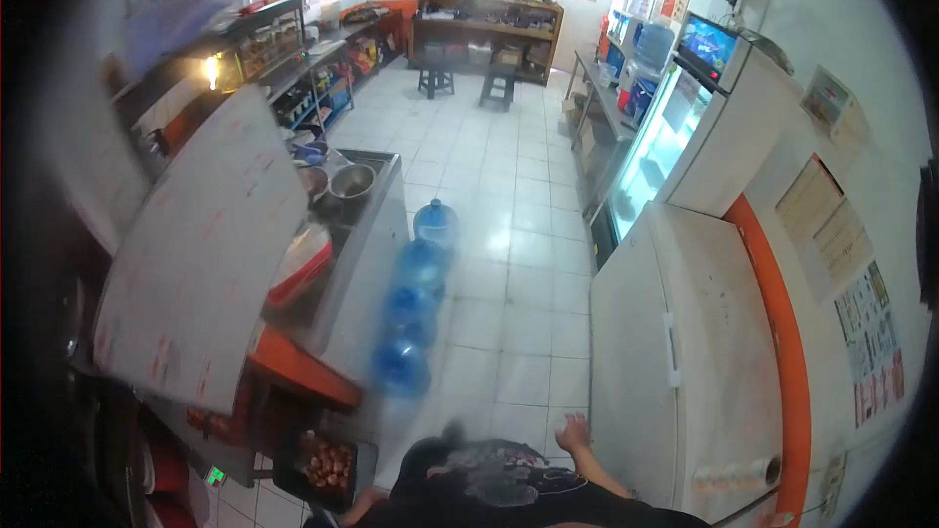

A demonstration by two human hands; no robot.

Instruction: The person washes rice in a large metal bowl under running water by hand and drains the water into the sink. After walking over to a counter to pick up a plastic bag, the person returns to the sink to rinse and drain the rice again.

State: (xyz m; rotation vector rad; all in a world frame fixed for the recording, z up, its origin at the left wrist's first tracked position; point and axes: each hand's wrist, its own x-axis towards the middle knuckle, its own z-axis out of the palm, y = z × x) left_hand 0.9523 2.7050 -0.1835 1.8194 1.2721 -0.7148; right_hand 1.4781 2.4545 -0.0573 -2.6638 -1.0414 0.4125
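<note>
My right hand (pixel 572 432) hangs low beside the white chest freezer (pixel 636 303). Its fingers are spread and nothing is in them. My left hand (pixel 362 506) is only partly visible at the bottom, close to the rim of a black crate (pixel 284 477). Its fingers are hidden, so I cannot tell whether it grips the crate. Inside the crate lie several brownish bulbs that look like onions (pixel 328 462). Above the crate is an orange ledge (pixel 305 372), beside a large whitish panel (pixel 201 264).
Several blue water jugs (pixel 401 367) stand in a row on the white tiled floor (pixel 509 284). Metal bowls (pixel 352 181) sit on the counter to the left. A lit glass-door fridge (pixel 660 152) stands to the right. Two dark stools (pixel 497 86) are near the wooden shelf (pixel 486 31).
</note>
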